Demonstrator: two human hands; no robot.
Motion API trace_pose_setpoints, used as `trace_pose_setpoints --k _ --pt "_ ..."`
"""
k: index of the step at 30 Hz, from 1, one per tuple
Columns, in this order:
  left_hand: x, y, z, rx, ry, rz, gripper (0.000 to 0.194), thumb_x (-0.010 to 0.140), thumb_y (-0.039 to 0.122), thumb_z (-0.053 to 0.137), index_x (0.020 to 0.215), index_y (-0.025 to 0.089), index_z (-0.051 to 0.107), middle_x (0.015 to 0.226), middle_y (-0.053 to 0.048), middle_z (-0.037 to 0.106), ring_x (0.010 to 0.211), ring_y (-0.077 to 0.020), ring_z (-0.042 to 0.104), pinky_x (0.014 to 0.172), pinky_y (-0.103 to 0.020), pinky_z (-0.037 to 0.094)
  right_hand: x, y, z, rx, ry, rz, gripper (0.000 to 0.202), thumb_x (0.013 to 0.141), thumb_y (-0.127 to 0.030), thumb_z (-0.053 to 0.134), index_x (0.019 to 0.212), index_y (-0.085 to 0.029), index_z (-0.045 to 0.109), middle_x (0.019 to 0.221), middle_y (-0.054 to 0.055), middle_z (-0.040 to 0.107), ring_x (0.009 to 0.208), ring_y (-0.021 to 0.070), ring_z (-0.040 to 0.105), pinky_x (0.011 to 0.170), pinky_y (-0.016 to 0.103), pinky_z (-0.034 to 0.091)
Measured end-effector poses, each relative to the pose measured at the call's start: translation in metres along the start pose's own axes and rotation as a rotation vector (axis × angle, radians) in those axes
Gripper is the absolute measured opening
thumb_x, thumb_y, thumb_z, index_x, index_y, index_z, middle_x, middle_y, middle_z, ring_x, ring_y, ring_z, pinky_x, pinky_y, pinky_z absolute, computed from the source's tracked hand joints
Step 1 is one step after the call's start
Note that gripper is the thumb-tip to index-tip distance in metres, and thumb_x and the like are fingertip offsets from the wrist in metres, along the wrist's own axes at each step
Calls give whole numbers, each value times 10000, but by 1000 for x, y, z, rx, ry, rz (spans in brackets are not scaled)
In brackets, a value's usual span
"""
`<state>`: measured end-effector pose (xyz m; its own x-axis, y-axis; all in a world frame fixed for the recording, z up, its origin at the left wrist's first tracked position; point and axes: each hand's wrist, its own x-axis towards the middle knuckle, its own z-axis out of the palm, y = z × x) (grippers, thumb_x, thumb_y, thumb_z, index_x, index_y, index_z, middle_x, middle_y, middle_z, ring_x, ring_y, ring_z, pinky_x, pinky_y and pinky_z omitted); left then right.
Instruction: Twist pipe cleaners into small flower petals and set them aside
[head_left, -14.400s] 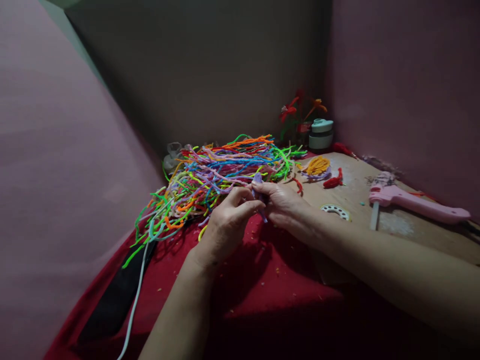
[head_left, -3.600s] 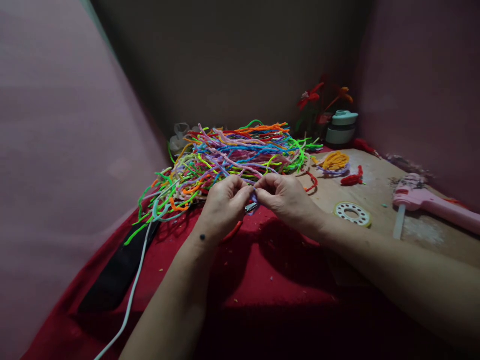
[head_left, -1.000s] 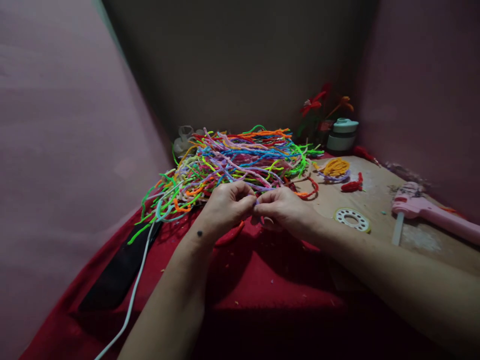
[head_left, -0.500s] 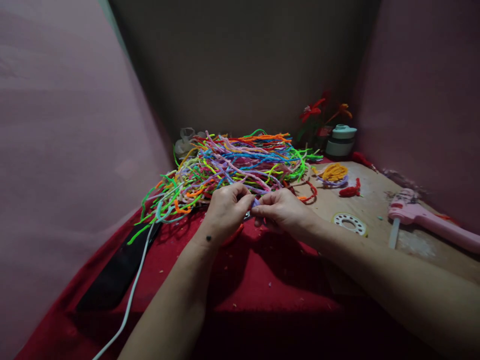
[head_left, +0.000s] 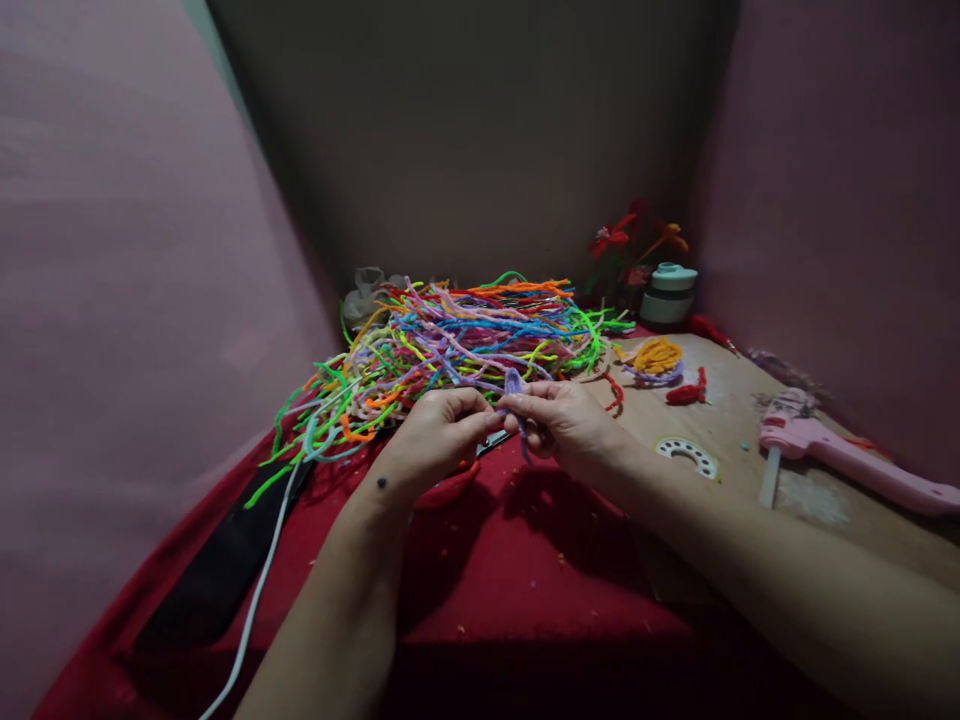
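Observation:
Just in front of the heap, a small loop of purple pipe cleaner (head_left: 513, 380) sticks up between my hands, and a thin purple end hangs below. My right hand (head_left: 576, 425) pinches it between thumb and fingers. With its fingertips closed and meeting the right ones, my left hand (head_left: 439, 432) grips the same purple piece; the exact contact is partly hidden. Beneath the hands lies a tool with red handles (head_left: 450, 490) and a metal part, mostly covered by the left hand. Behind them spreads a large heap of multicoloured pipe cleaners (head_left: 480, 330).
At the right, a pink glue gun (head_left: 840, 455), a white ring-shaped spool (head_left: 686, 455), a red twisted piece (head_left: 688, 388) and a yellow coil (head_left: 654, 356) rest on brown board. A teal-lidded jar (head_left: 669, 295) stands behind. A white cable (head_left: 262, 580) crosses a black flat object (head_left: 217, 580) on the left.
The purple loop now shows upright above my fingers, where it was mostly covered before. My left hand has shifted slightly left, and the whole view has moved a little.

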<state>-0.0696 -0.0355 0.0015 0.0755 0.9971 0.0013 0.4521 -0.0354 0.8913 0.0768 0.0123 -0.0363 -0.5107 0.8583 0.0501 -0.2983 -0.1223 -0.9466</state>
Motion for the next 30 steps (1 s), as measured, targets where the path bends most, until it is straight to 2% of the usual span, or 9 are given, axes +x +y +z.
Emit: trace_pose_setpoints --k 5,9,13,15,19,20,24,26,30 --pt "2 -4 -3 -164 -156 53 232 681 348 670 715 124 620 705 -45 641 655 -142 592 621 -247 465 -2 -3 2 1 -3 34 217 653 -293 667 579 -113 571 494 -15 564 343 22 380 326 161 254" --pt "3 -13 -7 -279 -252 74 213 717 316 648 779 112 634 790 -79 663 761 -174 623 752 -304 473 -4 -3 2 35 -18 50 188 661 -280 653 609 -114 582 495 -20 560 338 23 373 325 164 245" --pt "3 -16 -8 -358 -296 67 201 717 296 648 782 106 639 811 -97 668 773 -180 628 773 -313 467 -3 -1 1 32 -45 27 186 663 -286 647 615 -118 586 494 -18 563 330 29 369 317 169 233" --pt "5 -15 -7 -353 -245 51 207 730 312 631 760 107 643 794 -92 669 744 -167 622 750 -300 472 -3 -1 1 -20 -31 -6 203 669 -300 646 601 -119 583 477 -14 559 327 35 370 318 173 239" --pt "9 -11 -3 -232 64 81 280 705 351 650 876 130 669 855 -66 674 751 -153 608 711 -268 473 -5 -4 4 -146 4 -25 242 682 -306 631 539 -125 559 371 -36 481 294 39 333 318 183 225" --pt "9 -10 -2 -217 102 93 308 689 346 663 918 140 668 875 -58 674 756 -153 607 712 -267 473 -6 -4 5 -168 -1 -13 253 687 -307 624 526 -125 554 350 -43 457 285 38 318 314 183 214" --pt "9 -9 5 -204 99 139 210 693 310 648 803 133 672 719 -16 645 634 -125 573 652 -250 462 -9 -3 9 -169 -23 67 237 673 -284 630 519 -133 532 382 -37 507 265 33 314 288 178 200" --pt "7 -10 9 -112 160 216 141 712 273 621 698 135 649 656 -5 605 605 -116 543 627 -238 446 -9 -1 9 -138 -37 104 213 650 -264 642 525 -137 525 408 -27 542 253 40 327 269 185 198" --pt "4 -11 17 242 300 535 131 757 220 562 673 173 650 726 -30 601 727 -142 538 725 -253 426 -6 2 6 -97 -49 162 210 602 -269 674 521 -129 541 400 -18 545 240 46 322 253 191 187"
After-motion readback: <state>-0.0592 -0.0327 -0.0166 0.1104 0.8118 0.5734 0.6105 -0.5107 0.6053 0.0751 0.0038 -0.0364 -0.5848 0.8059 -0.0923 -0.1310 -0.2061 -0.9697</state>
